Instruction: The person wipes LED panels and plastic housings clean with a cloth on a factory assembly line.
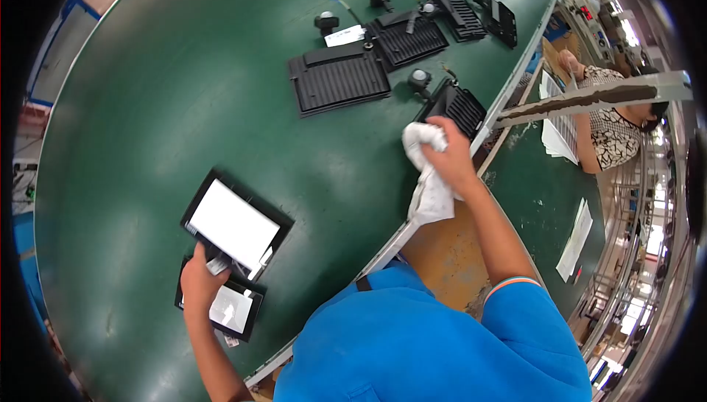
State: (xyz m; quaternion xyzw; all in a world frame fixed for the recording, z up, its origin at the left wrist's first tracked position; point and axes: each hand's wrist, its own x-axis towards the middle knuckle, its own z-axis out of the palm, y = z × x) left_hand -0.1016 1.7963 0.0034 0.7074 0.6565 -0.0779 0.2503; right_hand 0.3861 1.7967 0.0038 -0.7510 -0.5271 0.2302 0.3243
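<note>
My right hand (453,157) is closed around a crumpled white cloth (431,192), which hangs over the table's edge. Just beyond it lies a black ribbed floodlight (464,111) with a small round-headed sensor (420,80). On the left, my left hand (200,280) grips the near edge of a larger floodlight (234,221), whose black frame surrounds a bright white front. Its fingertips are partly hidden by the lamp's bracket. Below that hand, a smaller floodlight (232,308) with a white front lies partly covered by the hand and wrist.
Several black ribbed floodlights (342,81) lie back-up across the far part of the green table (140,122), some with sensors and wires. A metal rail (398,243) edges the table. At right, a person in a patterned top (615,126) sits by papers (557,126) on another bench.
</note>
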